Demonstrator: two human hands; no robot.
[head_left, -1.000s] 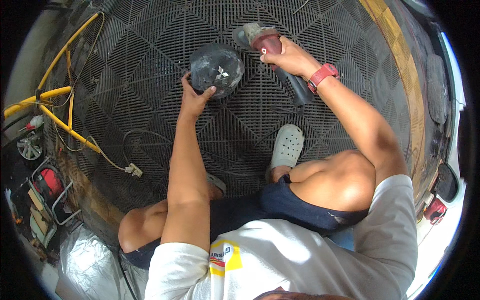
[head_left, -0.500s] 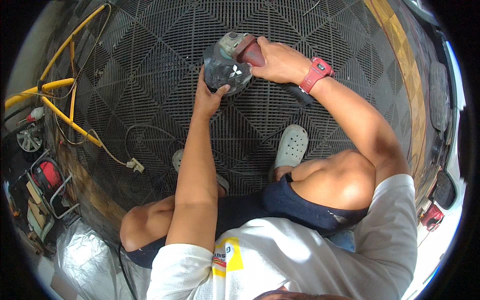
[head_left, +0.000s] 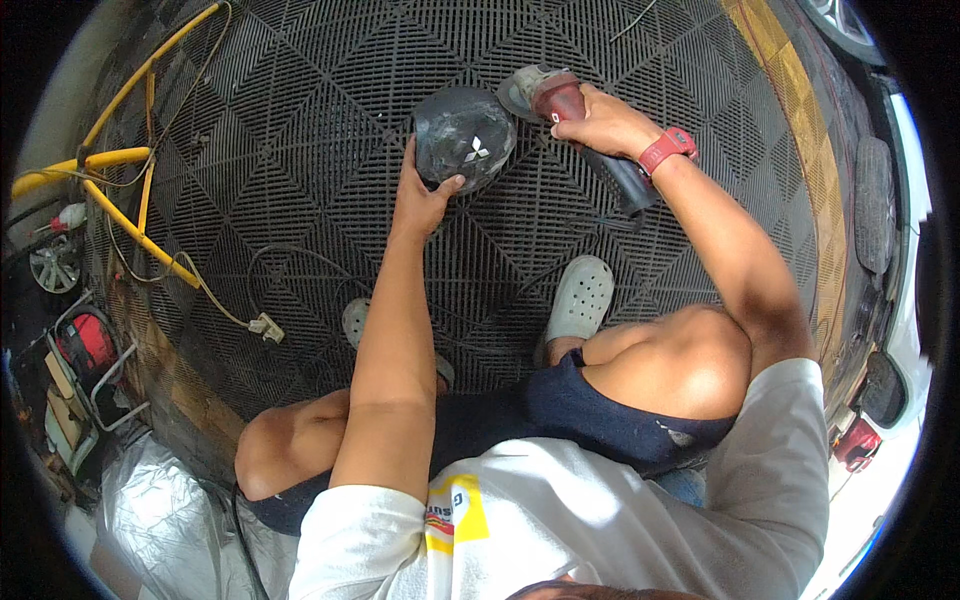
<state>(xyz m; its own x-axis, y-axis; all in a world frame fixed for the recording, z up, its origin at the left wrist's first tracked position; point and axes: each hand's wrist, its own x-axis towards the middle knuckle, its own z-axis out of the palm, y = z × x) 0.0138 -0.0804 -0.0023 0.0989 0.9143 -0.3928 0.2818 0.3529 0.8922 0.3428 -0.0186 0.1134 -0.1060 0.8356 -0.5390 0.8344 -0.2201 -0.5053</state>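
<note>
My left hand (head_left: 425,195) grips the lower left edge of a rounded black cover (head_left: 450,140), thumb on its front. The cover has a scuffed, dusty face and a small silver emblem. My right hand (head_left: 605,125), with a red watch at the wrist, is closed around the red body of an angle grinder (head_left: 558,100). The grinder's disc end (head_left: 520,92) points left, close to the cover's upper right side but apart from it. Its black rear handle (head_left: 622,182) slants down below my right hand.
Black slatted floor tiles (head_left: 330,200) lie underneath. A yellow metal frame (head_left: 120,160) and a cord with a pale plug (head_left: 265,327) are at left. Clear plastic sheeting (head_left: 160,510) sits lower left, and a white car (head_left: 905,300) stands along the right.
The grinder has moved right, away from the cover, which now shows more of its face. My left hand still holds the cover in about the same place.
</note>
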